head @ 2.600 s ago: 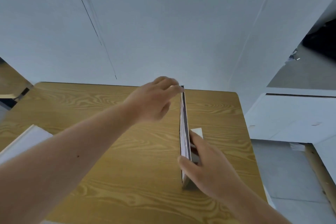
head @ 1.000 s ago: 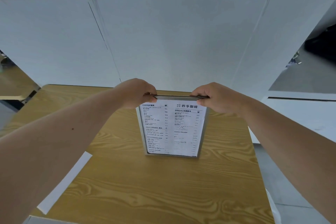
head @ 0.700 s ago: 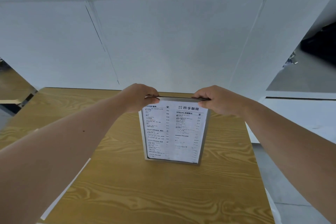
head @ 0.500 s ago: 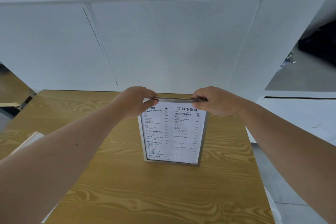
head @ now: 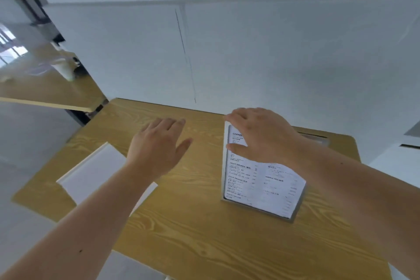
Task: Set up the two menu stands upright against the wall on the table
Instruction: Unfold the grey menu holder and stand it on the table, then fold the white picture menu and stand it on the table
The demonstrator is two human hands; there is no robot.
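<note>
One menu stand (head: 261,188), a grey frame with a printed menu, stands upright on the wooden table (head: 204,245), a little short of the white wall (head: 272,63). My right hand (head: 261,136) lies over its top left corner with fingers spread and the thumb in front of the menu face; no firm grip shows. My left hand (head: 159,145) hovers open above the table, left of that stand. The second menu stand (head: 91,173) lies flat at the table's left side, white side up, partly hidden by my left forearm.
The table's left edge runs close beside the flat stand, with grey floor (head: 27,143) beyond it. Another wooden table (head: 45,91) stands further left. A grey piece (head: 314,137) lies at the table's back right by the wall.
My left hand has let go of the upright stand's top edge and moved left, open. My right hand's fingers have loosened and spread. The view has swung left, showing the flat stand.
</note>
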